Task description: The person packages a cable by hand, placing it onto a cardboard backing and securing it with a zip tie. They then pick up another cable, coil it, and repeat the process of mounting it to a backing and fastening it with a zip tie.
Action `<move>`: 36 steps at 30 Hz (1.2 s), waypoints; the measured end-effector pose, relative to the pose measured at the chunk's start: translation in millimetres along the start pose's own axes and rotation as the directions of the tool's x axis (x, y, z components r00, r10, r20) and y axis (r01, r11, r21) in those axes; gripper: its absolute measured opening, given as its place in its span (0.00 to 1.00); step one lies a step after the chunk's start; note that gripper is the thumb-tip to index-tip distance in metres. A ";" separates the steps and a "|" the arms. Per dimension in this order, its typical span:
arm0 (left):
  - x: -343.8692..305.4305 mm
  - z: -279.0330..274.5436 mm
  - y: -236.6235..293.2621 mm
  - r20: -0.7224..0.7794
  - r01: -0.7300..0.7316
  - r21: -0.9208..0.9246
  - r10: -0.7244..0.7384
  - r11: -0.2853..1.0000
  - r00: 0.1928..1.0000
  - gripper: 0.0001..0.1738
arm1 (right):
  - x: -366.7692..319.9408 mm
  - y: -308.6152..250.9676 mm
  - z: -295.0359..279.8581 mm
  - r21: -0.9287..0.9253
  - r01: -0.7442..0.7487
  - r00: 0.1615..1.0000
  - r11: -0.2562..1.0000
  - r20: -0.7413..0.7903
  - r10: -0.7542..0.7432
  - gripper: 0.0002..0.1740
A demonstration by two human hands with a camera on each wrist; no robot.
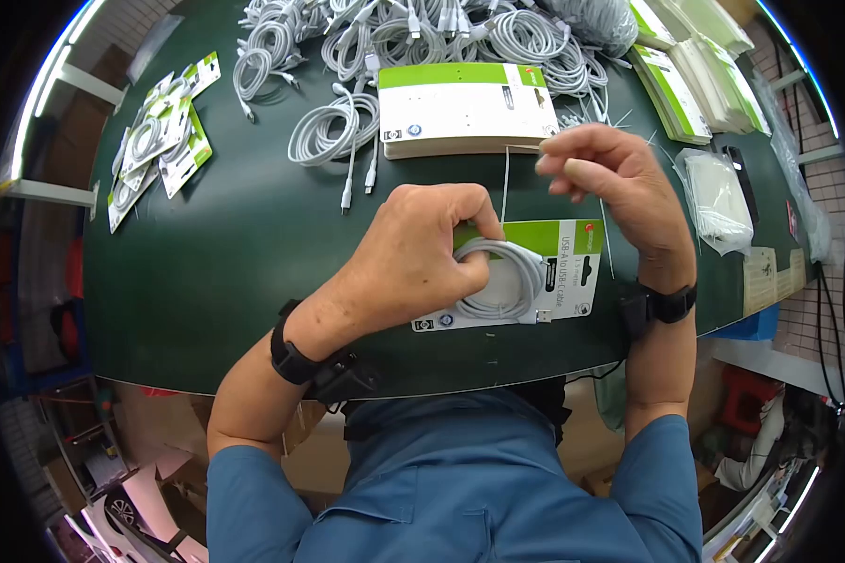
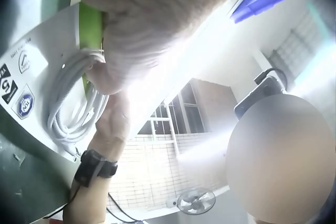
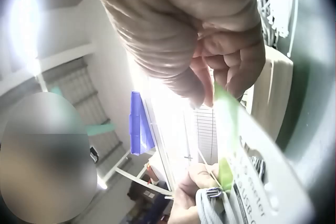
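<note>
My left hand pinches a coil of light grey USB cable against its printed white-and-green card, with thumb and forefinger at the coil's left side. The card lies near the table's front edge. A thin white cable tie rises from beside the left fingertips toward the card stack. My right hand is raised beyond the card's right end, fingers bent and thumb close to the forefinger. A thin strip reaches its fingertips; I cannot tell whether they hold it. In the right wrist view the card's green corner stands near those fingers.
A stack of white-and-green cards stands ahead, with a heap of coiled cables behind it. One loose coil lies left of the stack. Finished-looking carded cables lie far left. More card stacks and a bagged white bundle stand right.
</note>
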State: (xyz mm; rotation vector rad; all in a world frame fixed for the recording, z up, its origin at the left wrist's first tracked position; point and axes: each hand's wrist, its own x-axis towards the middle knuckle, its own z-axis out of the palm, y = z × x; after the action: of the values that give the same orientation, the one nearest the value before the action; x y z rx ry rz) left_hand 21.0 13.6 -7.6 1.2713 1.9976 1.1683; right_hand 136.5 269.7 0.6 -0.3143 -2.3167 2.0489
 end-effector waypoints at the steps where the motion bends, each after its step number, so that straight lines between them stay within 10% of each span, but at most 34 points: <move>1: 0.5 -0.5 -0.5 0.010 0.024 -0.028 -0.024 0.999 1.000 0.09 | -0.5 -2.5 2.6 -0.070 0.083 0.997 0.994 0.006 -0.083 0.15; 11: 4.6 -0.4 -16.7 -0.073 0.023 -0.082 -0.029 0.996 0.997 0.08 | -20.2 -15.0 80.8 -0.832 0.388 0.886 0.397 0.217 -0.410 0.27; 18: 3.9 -0.1 -14.9 -0.143 0.004 -0.024 -0.007 1.000 0.990 0.08 | -7.9 2.6 83.4 -0.771 0.439 0.850 0.462 0.190 -0.491 0.25; 28: 4.1 2.7 -17.4 -0.130 0.065 -0.004 -0.065 0.998 0.989 0.08 | -1.9 -4.7 73.9 -0.397 0.271 0.954 0.877 -0.011 -0.300 0.18; 36: 7.2 2.8 -17.9 -0.059 0.131 -0.045 -0.133 0.990 0.989 0.07 | 3.4 5.3 75.3 -0.412 0.279 0.950 0.867 -0.016 -0.313 0.08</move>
State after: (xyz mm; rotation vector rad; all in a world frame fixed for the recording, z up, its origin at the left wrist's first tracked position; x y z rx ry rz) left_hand 11.6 17.6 -24.1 1.0774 2.0572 1.1916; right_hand 122.0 197.2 -14.9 -0.0396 -2.5338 1.3844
